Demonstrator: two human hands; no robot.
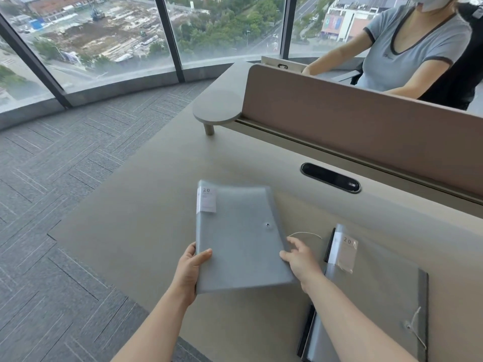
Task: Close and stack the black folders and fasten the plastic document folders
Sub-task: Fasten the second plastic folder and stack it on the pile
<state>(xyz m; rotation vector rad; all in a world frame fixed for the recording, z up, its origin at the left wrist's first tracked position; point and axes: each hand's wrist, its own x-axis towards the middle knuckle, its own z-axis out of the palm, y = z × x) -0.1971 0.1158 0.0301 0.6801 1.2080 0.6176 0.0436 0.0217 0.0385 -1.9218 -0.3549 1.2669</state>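
The left hand (189, 270) is closed on the near left corner of a grey plastic document folder (240, 236), thumb on top and fingers tucked underneath. The right hand (300, 258) is half open at the folder's right edge; its fingers (294, 242) are curled loosely over the flap side and press there rather than pinch. Between them the hands hold the folder tilted, with its near edge raised off the bench (146, 205) and its labelled far corner pointing toward 11 o'clock.

A small button (267, 225) shows on the cover toward the right edge. A thin white string (304, 233) loops out loosely at 1 o'clock from the right hand and is not wound round anything.

This looks like the fastening step for this folder: the flap seems shut but the cord is free. The next move probably calls for the left hand to keep the folder steady while the right fingertips pick up the string and wind it round the button, a fine pinch on a slack cord.

At 4 o'clock from the hands, a second plastic folder (376, 296) lies flat on the bench, its own string (415, 327) loose near the right edge. Under it lie black folders (329, 244), of which only dark edges show, so whether they are closed cannot be told.
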